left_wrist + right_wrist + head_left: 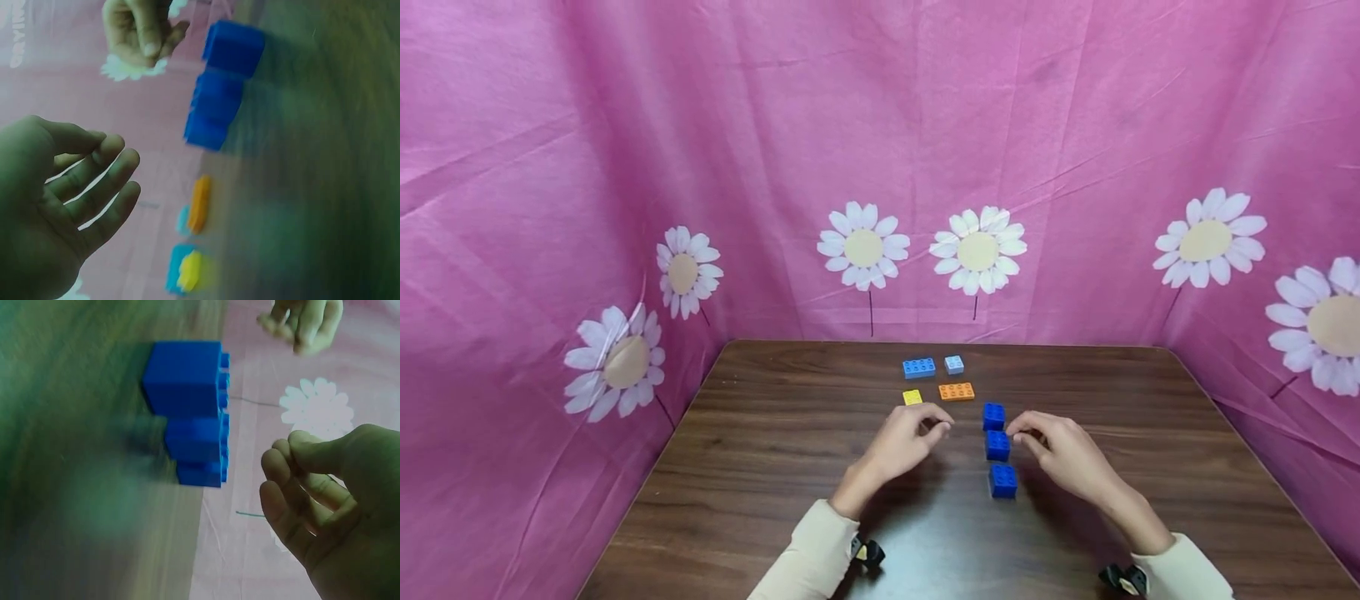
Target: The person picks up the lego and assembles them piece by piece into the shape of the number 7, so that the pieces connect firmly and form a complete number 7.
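Note:
Three dark blue toy bricks stand in a row on the table: a far brick [993, 416], a middle brick [997, 445] and a near brick [1003, 481]. To the left of the row my left hand [906, 437] hovers with its fingers loosely bent and nothing in them. On the other side, my right hand [1067, 454] is beside the far and middle bricks, its thumb near the fingertips. No object shows in the right hand [325, 494] in the right wrist view, where it appears apart from the bricks. The left wrist view shows the left hand's fingers [109, 165] fanned out.
Beyond the left hand lie a yellow brick [912, 397], an orange brick [957, 392], a long blue brick [919, 367] and a small light blue brick [953, 364]. A pink curtain [760, 167] with white flowers surrounds the brown wooden table [760, 467].

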The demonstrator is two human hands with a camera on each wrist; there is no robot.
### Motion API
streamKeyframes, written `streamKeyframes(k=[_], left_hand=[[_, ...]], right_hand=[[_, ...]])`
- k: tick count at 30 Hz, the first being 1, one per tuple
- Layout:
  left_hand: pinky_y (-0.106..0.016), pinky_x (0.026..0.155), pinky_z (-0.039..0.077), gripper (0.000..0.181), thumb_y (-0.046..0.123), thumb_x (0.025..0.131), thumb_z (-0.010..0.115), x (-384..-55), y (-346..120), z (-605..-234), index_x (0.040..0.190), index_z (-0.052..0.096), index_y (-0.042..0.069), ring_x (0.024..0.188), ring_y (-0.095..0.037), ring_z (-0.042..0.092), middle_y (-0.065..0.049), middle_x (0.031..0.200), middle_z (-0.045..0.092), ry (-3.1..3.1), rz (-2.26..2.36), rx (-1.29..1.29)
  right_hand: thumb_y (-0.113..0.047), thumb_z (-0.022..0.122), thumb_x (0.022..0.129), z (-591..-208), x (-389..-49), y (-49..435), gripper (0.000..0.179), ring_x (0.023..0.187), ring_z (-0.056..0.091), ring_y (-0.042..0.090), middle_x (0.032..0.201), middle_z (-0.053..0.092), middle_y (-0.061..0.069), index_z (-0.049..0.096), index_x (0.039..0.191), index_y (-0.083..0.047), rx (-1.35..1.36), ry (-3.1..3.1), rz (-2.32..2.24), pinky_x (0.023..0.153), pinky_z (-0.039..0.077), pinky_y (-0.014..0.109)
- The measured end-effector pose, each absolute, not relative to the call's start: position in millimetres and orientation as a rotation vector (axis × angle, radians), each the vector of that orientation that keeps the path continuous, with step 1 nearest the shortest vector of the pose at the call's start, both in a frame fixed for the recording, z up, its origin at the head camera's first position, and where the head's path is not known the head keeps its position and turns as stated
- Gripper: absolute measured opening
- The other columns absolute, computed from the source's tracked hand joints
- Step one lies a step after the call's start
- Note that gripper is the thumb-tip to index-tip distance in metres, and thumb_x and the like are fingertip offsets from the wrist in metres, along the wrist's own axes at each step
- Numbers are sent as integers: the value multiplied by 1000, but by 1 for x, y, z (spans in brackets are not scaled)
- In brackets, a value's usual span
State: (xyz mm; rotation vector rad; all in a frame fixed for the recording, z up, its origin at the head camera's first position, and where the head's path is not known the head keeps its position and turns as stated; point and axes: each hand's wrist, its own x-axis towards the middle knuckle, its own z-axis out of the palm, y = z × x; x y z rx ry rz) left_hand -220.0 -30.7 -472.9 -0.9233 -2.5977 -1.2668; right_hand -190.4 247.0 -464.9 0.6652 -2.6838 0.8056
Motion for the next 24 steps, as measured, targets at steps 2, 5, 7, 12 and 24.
streamKeyframes(k=[2,5,7,12,24], left_hand=[[-13,72,51,12,18,97,61,-220,-20,-478,102,72,18,78,3,60,6,98,72,-2595,-1313,-937],[-14,73,51,13,14,96,61,-220,-5,-487,103,72,14,80,3,60,3,102,71,-2601,-1327,-938],[-14,75,52,14,12,95,62,-220,4,-493,105,71,11,83,2,60,3,103,69,-2618,-1328,-931],[-14,81,51,20,12,94,63,-221,19,-501,114,67,9,93,0,62,0,111,65,-2687,-1347,-927],[-17,90,48,43,13,87,73,-231,44,-511,129,61,17,109,-8,58,4,123,62,-2793,-1178,-1027]], right_hand=[[0,67,89,-468,-187,244,23,75,62,2,89,71,-9,70,94,-22,719,-2679,849,65,52,23],[3,68,87,-473,-183,240,27,78,63,1,90,70,-9,70,96,-22,772,-2669,910,66,53,22],[0,70,87,-478,-179,239,25,77,61,-1,91,70,-7,69,99,-22,802,-2664,952,65,53,21],[-14,75,86,-490,-170,237,25,84,61,2,104,66,-8,67,109,-20,837,-2719,946,70,55,24],[-21,78,84,-501,-163,235,37,93,63,6,119,66,4,63,117,-12,852,-2892,968,74,57,26]])
